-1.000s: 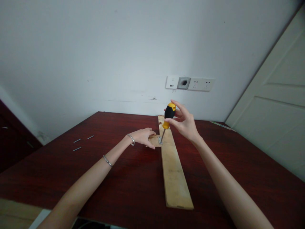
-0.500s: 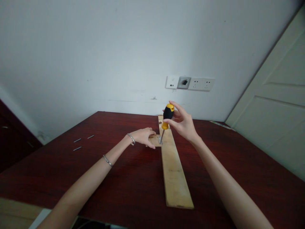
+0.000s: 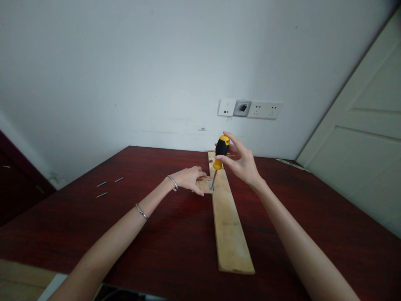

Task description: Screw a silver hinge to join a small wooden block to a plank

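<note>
My right hand (image 3: 238,159) grips the handle of a black and yellow screwdriver (image 3: 222,147), thumb and fingers around it. Its shaft slants down to a small metal hinge or bracket (image 3: 211,184) where two pieces of wood meet. One piece is a short wooden block (image 3: 203,184), which my left hand (image 3: 189,179) holds between thumb and fingers. The other is a long pale plank (image 3: 230,225) that runs from the wall end of the table toward me. Whether the tip sits in a screw is too small to tell.
Three screws or nails (image 3: 102,195) lie at the left on the dark red table (image 3: 150,251). Behind the table is a white wall with sockets (image 3: 265,110). A pale panelled door (image 3: 369,125) stands at the right. A thin strip (image 3: 291,164) lies near the back right corner.
Both hands stay nearly where they were. The screwdriver handle has shifted very slightly to the right, its tip still at the metal piece.
</note>
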`<state>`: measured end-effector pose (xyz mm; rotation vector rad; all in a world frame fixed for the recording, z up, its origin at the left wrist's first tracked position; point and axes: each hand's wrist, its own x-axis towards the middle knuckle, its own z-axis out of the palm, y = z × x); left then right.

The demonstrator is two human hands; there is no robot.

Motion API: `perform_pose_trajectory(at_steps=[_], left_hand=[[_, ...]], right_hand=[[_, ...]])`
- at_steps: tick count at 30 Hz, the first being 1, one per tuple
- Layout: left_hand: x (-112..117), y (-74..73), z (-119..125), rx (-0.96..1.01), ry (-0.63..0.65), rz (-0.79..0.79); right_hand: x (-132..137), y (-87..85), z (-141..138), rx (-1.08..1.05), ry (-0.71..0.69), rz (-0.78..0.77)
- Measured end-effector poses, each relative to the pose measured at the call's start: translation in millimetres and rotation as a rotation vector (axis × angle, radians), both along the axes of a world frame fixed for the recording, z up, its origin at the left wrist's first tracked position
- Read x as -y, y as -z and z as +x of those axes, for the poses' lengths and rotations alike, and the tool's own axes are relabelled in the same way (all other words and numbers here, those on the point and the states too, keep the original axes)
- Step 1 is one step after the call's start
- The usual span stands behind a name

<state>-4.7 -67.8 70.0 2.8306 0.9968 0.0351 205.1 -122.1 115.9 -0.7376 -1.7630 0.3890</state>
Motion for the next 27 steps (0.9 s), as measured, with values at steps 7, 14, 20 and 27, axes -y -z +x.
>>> perform_pose_trajectory(at_steps=[7, 14, 20, 27], left_hand=[[1.0, -1.3, 0.3, 0.007, 0.009, 0.020], [-2.9, 3.6, -0.6, 0.029, 0.016, -0.006], [-4.8, 6.4, -1.8, 0.061, 0.027, 0.022], [-0.3, 4.4, -1.2, 0.051, -0.007, 0.030]], right_hand=[[-0.1, -0.4, 0.3, -0.003, -0.024, -0.024], [0.4, -3.5, 3.1, 0.058, 0.058, 0.006], [-0.5, -3.2, 4.8, 0.017, 0.029, 0.022], [1.4, -6.3, 1.6, 0.034, 0.156, 0.073]])
